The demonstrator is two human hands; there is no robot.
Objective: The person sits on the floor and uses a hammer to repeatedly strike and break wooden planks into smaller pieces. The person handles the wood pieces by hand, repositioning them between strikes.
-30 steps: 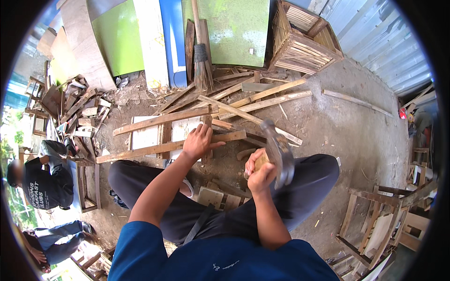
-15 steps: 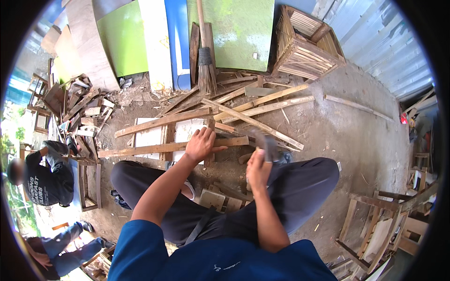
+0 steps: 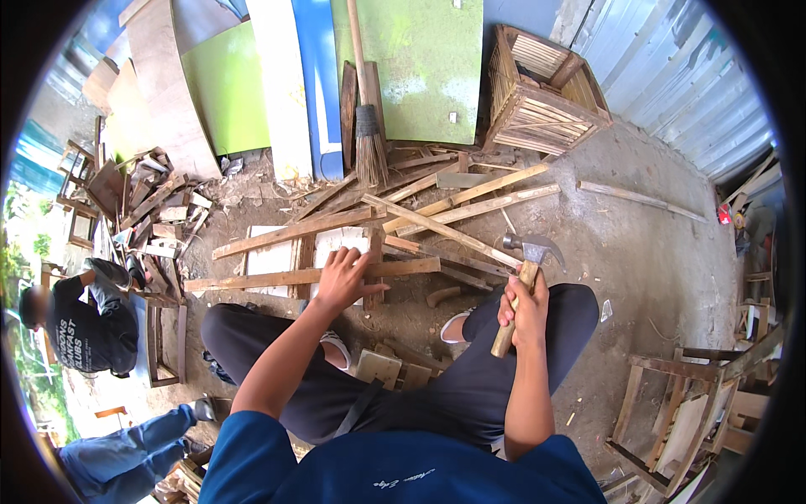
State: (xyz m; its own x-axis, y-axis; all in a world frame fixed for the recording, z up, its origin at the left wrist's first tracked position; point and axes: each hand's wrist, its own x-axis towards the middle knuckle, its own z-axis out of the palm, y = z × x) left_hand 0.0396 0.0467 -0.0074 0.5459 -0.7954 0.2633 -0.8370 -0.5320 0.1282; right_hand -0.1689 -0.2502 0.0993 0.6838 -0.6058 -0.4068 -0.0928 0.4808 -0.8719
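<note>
My right hand (image 3: 529, 309) is wrapped round the wooden handle of a claw hammer (image 3: 534, 248), raised over my right knee with its metal head pointing away from me. In front of me lies a wooden frame: a near bar (image 3: 243, 281) and a far bar (image 3: 294, 232), joined by short crosspieces (image 3: 300, 262). My left hand (image 3: 342, 277) rests on the near bar, fingers spread and thumb out to the right, gripping nothing. White panels (image 3: 267, 239) show beneath the frame.
Loose wooden strips (image 3: 470, 197) lie beyond the frame, near a broom (image 3: 369, 151). Scrap wood (image 3: 159, 202) is heaped at left, close to a seated person (image 3: 92, 323). A slatted crate (image 3: 550, 92) stands at the back right; wooden frames (image 3: 672, 403) stand at right.
My right hand has swung the hammer away from the frame, up and to the right. My left hand has shifted slightly left along the near bar, its fingers spreading.
</note>
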